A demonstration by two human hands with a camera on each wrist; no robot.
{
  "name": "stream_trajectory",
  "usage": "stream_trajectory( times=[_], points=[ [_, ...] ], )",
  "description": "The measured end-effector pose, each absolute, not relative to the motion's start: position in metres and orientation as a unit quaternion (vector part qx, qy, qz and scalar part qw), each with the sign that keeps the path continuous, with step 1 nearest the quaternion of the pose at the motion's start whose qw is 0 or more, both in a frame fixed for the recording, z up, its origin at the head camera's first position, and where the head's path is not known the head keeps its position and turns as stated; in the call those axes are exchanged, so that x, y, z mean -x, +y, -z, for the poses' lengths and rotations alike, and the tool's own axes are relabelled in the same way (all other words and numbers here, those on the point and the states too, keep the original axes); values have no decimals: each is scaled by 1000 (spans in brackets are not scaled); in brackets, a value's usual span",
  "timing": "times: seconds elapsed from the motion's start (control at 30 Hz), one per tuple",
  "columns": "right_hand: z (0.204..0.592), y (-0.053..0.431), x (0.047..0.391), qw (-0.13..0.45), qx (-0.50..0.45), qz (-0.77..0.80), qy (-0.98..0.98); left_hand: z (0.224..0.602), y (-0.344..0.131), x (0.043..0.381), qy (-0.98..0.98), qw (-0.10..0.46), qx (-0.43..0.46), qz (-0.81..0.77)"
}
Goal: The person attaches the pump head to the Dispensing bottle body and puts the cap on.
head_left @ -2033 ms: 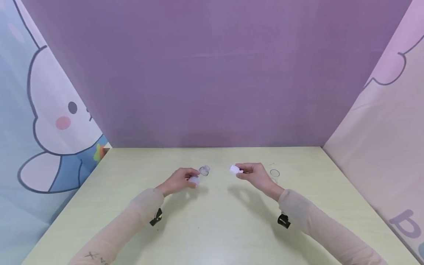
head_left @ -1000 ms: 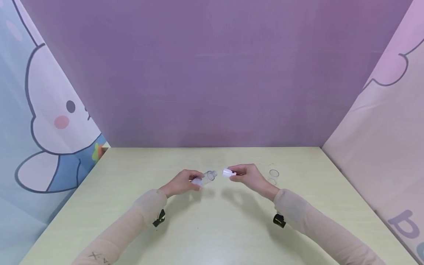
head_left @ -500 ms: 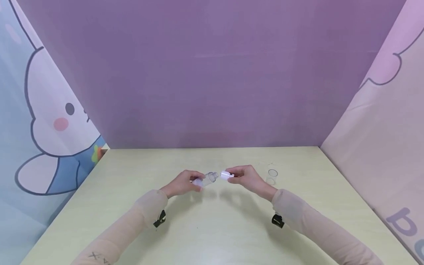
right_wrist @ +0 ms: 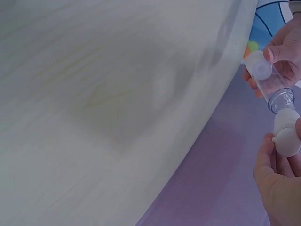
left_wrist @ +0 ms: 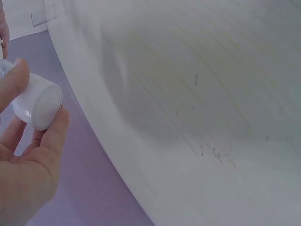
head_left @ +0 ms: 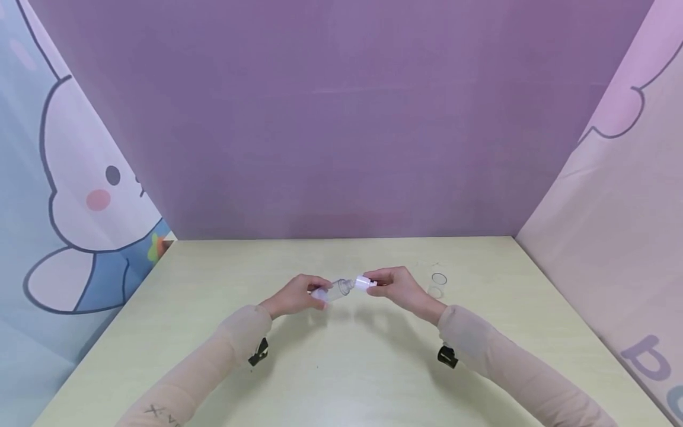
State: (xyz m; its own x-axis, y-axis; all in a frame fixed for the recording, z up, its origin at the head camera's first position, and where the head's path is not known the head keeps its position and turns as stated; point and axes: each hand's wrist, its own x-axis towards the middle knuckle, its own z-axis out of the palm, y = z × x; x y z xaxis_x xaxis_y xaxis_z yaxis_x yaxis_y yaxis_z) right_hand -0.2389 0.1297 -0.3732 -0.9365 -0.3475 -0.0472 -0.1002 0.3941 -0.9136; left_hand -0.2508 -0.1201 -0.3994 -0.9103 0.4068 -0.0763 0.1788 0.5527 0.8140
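My left hand (head_left: 294,295) grips a small clear bottle (head_left: 337,289) by its white base, thumb on one side and fingers on the other. The bottle lies tilted above the table, its neck toward the right. My right hand (head_left: 399,289) pinches a white pump head (head_left: 364,283) right at the bottle's mouth. From the right wrist view, the pump head (right_wrist: 286,134) lines up with the neck of the bottle (right_wrist: 272,84), but whether the threads are engaged cannot be told. The bottle's round white bottom (left_wrist: 48,107) faces the left wrist camera.
A clear open cylinder, like a cap (head_left: 437,285), stands on the pale table (head_left: 341,367) beyond my right wrist. A purple panel (head_left: 341,130) rises behind the table. Printed cloths hang at the left (head_left: 96,178) and right (head_left: 629,237).
Both hands have come together. The bottle has swung from pointing away to pointing right, and the pump head has moved left to meet its neck. In the last half second little has shifted.
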Motion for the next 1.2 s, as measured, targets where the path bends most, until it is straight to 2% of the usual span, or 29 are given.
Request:
stream_trajectory(
  times=[0.5,1.2],
  points=[
    [375,125,239,122,150,533,824,401,-120,251,875,118,-175,-435],
    [377,121,237,118,151,526,829,405,-124,251,863,112,-131,-475]
  ],
)
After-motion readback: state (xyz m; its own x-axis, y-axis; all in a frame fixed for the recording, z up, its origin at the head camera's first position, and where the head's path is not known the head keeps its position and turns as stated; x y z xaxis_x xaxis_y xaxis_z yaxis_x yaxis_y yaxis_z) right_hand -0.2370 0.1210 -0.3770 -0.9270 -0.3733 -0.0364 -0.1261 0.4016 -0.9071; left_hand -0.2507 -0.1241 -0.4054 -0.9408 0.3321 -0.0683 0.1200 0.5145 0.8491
